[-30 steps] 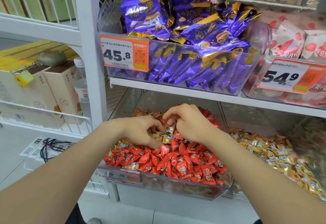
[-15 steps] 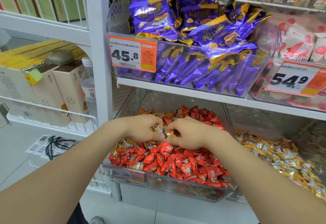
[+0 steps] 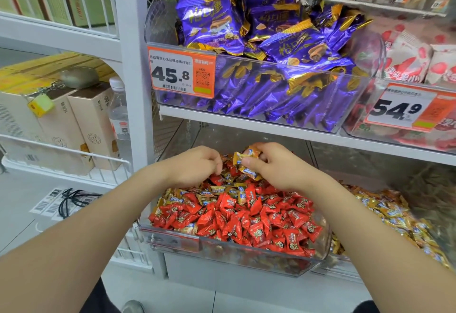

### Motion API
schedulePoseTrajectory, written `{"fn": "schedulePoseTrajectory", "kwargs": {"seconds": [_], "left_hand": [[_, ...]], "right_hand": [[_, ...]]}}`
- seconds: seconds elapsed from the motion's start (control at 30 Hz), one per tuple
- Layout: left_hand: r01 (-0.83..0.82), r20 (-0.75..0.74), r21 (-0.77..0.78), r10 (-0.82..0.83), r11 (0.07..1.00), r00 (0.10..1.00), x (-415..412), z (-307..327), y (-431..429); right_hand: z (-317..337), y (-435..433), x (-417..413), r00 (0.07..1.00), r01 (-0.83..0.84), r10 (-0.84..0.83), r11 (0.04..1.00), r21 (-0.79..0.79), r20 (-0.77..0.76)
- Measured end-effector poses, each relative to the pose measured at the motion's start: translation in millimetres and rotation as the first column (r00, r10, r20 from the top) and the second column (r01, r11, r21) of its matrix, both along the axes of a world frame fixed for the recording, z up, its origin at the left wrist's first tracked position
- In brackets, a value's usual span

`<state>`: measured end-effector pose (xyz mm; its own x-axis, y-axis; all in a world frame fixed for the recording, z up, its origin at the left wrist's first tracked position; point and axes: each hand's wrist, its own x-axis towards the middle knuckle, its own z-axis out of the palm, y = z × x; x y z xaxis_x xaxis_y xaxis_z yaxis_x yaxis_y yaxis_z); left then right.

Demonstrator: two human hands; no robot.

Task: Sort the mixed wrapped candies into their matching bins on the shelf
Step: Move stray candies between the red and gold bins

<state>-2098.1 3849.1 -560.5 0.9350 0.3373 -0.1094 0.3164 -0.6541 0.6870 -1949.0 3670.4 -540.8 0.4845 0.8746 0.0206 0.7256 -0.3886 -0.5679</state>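
Observation:
A clear bin [image 3: 172, 240] on the lower shelf holds mostly red wrapped candies [image 3: 249, 224] with gold wrapped candies [image 3: 214, 189] mixed in near the back. My right hand [image 3: 276, 167] hovers over the back of this bin and grips a few gold candies [image 3: 246, 158] between thumb and fingers. My left hand [image 3: 195, 167] is beside it with fingers curled down into the pile; what its fingertips pinch is hidden. To the right, a second bin [image 3: 385, 216] is filled with gold candies.
The shelf above carries a clear bin of purple snack packs [image 3: 259, 41] with a 45.8 price tag [image 3: 181, 73], and a bin of white-and-red packs [image 3: 417, 61] tagged 54.9. Boxes and a water bottle [image 3: 118, 108] stand on a wire rack at left.
My right hand has lifted a little from the pile with gold candies gathered in it. My left hand stayed at the pile. The camera has moved closer to the shelf.

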Motion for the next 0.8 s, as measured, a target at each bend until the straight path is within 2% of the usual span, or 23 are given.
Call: {"fn": "schedulePoseTrajectory", "kwargs": {"seconds": [0.07,0.13,0.17,0.23,0.33,0.4,0.47,0.57,0.67,0.8], "left_hand": [[0.002,0.030,0.034,-0.003,0.999,1.000,-0.2,1.2,0.0],[0.012,0.043,0.108,-0.017,0.994,0.999,0.6,-2.2,1.9],[0.029,0.044,0.165,-0.036,0.986,0.998,1.3,-4.2,2.3],[0.093,0.038,0.247,-0.106,0.964,0.994,2.6,-8.8,5.8],[0.244,-0.078,0.230,-0.232,0.942,0.970,1.6,-12.4,11.9],[0.285,-0.168,0.216,-0.252,0.934,0.953,0.4,-12.7,12.9],[0.315,-0.221,0.247,-0.263,0.917,0.939,-2.4,-12.6,11.2],[0.286,-0.208,0.308,-0.229,0.908,0.951,-1.7,-11.8,4.6],[0.131,-0.111,0.363,-0.097,0.923,0.989,-0.1,-5.9,-2.5],[0.093,-0.088,0.486,-0.057,0.869,0.995,-4.7,-2.7,0.2]], "right_hand": [[-0.1,-2.9,-2.8,0.971,0.053,-0.041,0.997,0.048,-0.237],[1.7,-5.7,-7.3,0.850,0.115,-0.055,0.990,0.084,-0.524],[3.3,-7.1,-8.9,0.791,0.129,-0.043,0.987,0.097,-0.611],[6.2,-10.7,-10.1,0.693,0.132,-0.017,0.986,0.103,-0.721],[9.4,-15.3,-8.1,0.526,0.111,-0.002,0.992,0.066,-0.851],[10.0,-16.9,-7.2,0.436,0.079,0.038,0.994,0.081,-0.899],[10.7,-15.4,-8.1,0.401,0.069,0.062,0.993,0.097,-0.914],[12.0,-10.7,-10.8,0.390,0.124,0.037,0.988,0.092,-0.920],[13.7,-6.1,-13.8,0.414,0.198,-0.023,0.978,0.065,-0.910],[15.0,-0.5,-17.4,0.465,0.335,-0.125,0.941,0.043,-0.877]]}}
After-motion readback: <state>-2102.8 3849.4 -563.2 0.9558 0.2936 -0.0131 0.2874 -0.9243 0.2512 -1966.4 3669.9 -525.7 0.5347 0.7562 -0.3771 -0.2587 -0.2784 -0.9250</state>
